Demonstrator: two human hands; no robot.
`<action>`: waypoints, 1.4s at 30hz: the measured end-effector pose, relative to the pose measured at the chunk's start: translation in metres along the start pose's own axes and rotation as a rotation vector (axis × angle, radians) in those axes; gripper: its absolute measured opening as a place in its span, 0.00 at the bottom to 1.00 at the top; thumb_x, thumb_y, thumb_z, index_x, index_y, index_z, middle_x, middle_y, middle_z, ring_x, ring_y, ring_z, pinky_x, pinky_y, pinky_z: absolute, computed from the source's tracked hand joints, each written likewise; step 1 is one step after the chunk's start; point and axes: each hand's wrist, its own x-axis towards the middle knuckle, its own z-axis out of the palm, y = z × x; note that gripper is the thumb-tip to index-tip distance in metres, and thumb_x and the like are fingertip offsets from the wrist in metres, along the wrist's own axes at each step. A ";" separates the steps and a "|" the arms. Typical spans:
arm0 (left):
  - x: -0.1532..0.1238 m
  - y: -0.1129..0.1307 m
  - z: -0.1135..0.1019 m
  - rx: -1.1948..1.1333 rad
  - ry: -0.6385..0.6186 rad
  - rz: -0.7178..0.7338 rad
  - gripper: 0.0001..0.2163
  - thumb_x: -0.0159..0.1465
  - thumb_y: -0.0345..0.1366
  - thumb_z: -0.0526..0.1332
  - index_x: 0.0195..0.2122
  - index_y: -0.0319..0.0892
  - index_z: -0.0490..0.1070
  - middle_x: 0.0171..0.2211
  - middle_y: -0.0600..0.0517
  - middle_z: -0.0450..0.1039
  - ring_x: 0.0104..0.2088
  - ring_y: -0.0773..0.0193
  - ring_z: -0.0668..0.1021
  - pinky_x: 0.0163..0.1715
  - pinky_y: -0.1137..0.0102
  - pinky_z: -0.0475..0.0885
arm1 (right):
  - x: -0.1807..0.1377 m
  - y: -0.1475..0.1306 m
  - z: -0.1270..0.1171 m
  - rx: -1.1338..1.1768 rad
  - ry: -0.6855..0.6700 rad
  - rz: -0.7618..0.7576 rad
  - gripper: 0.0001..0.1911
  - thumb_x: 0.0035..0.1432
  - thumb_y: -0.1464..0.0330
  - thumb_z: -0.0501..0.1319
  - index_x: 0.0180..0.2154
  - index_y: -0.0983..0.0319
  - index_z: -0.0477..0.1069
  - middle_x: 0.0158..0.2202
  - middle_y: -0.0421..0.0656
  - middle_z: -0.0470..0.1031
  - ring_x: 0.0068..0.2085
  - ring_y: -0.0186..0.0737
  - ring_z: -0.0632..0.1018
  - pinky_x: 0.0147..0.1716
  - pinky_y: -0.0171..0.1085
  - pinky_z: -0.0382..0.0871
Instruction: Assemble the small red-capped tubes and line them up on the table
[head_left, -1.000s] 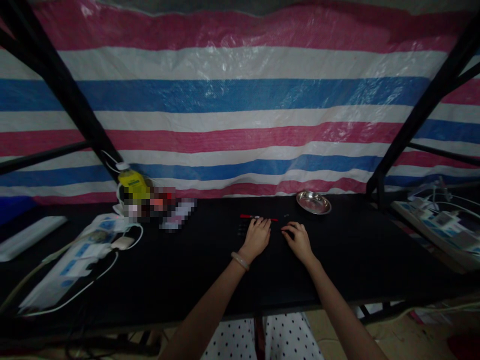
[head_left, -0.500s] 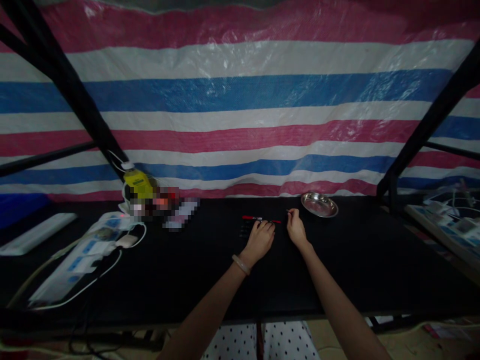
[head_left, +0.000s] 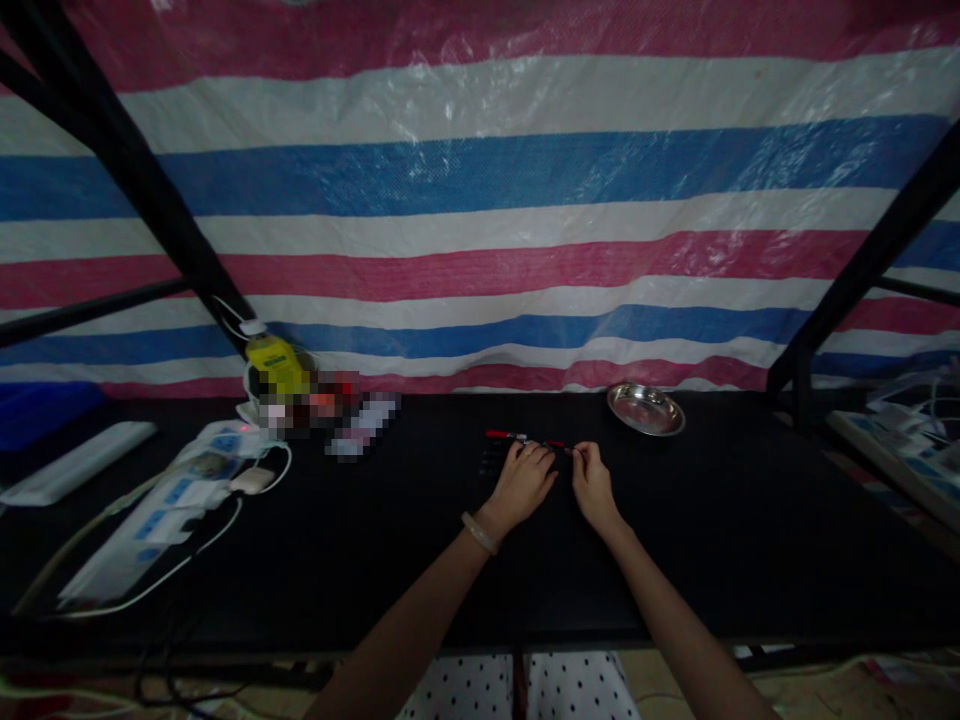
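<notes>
A slim red-and-silver rod-like piece [head_left: 498, 434], perhaps a pen or a small tool, lies crosswise on the black table [head_left: 337, 560]. My left hand [head_left: 526, 478], with a pale bangle at the wrist, rests over its middle with the fingers curled on it; a red end shows past them on the right. My right hand [head_left: 595, 483] is pinched at that right end, around something small and dark that I cannot make out. Several small dark pieces [head_left: 491, 460] lie in a column just left of my left hand, hard to see against the table.
A shiny metal dish [head_left: 646, 410] stands behind my right hand. At the left are power strips [head_left: 161, 520] with plugs and cables, a yellow-labelled bottle [head_left: 276, 365] and blurred-out items. Striped plastic sheeting [head_left: 480, 270] hangs behind, between black frame posts [head_left: 157, 210].
My right hand has come down and slightly left, bringing its pinched fingertips to the right end of the red piece. My left hand has stayed nearly in place. The view has shifted slightly.
</notes>
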 end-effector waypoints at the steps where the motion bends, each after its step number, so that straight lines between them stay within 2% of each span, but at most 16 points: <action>1: 0.000 0.000 0.000 -0.007 -0.001 0.004 0.12 0.65 0.36 0.52 0.49 0.43 0.64 0.48 0.49 0.70 0.51 0.60 0.68 0.54 0.60 0.54 | -0.003 -0.003 0.000 0.010 -0.011 0.002 0.11 0.60 0.60 0.45 0.37 0.59 0.60 0.33 0.46 0.73 0.34 0.43 0.76 0.32 0.39 0.67; 8: -0.002 0.002 0.002 -0.061 -0.028 -0.018 0.13 0.65 0.36 0.53 0.49 0.44 0.65 0.47 0.49 0.71 0.51 0.60 0.68 0.53 0.60 0.55 | -0.007 -0.015 -0.002 0.029 -0.012 -0.019 0.11 0.58 0.60 0.48 0.35 0.59 0.62 0.31 0.44 0.73 0.32 0.41 0.76 0.32 0.37 0.67; 22: -0.003 0.006 -0.003 -0.105 -0.053 -0.004 0.11 0.65 0.33 0.53 0.47 0.44 0.67 0.43 0.50 0.72 0.46 0.60 0.70 0.47 0.64 0.61 | -0.007 -0.014 -0.004 0.137 -0.027 0.018 0.14 0.58 0.57 0.51 0.36 0.60 0.64 0.30 0.43 0.74 0.30 0.41 0.75 0.31 0.38 0.68; 30: -0.005 0.004 0.000 -0.199 -0.003 -0.024 0.10 0.64 0.33 0.54 0.46 0.44 0.68 0.43 0.50 0.70 0.44 0.62 0.71 0.45 0.66 0.65 | -0.006 -0.010 -0.002 0.307 -0.052 0.061 0.17 0.55 0.53 0.54 0.37 0.59 0.63 0.27 0.43 0.73 0.29 0.41 0.75 0.29 0.39 0.70; 34: -0.005 0.001 0.006 -0.311 0.057 -0.029 0.10 0.64 0.32 0.53 0.44 0.43 0.70 0.40 0.50 0.70 0.40 0.65 0.73 0.44 0.69 0.68 | -0.004 -0.010 0.002 0.456 -0.083 0.093 0.18 0.52 0.52 0.58 0.35 0.59 0.64 0.25 0.41 0.72 0.28 0.41 0.75 0.30 0.40 0.71; 38: -0.005 0.000 0.007 -0.349 0.138 -0.011 0.09 0.65 0.32 0.54 0.41 0.43 0.72 0.38 0.51 0.73 0.38 0.65 0.74 0.41 0.68 0.68 | 0.000 -0.012 0.003 0.581 -0.048 0.117 0.19 0.46 0.51 0.63 0.31 0.59 0.67 0.23 0.39 0.71 0.26 0.38 0.74 0.29 0.38 0.70; 42: -0.005 -0.003 0.003 -0.356 0.305 -0.059 0.07 0.64 0.33 0.56 0.37 0.43 0.74 0.36 0.52 0.76 0.36 0.64 0.76 0.41 0.65 0.67 | 0.003 -0.011 0.003 0.651 -0.096 0.154 0.20 0.40 0.52 0.67 0.28 0.60 0.70 0.25 0.40 0.74 0.28 0.39 0.74 0.30 0.38 0.70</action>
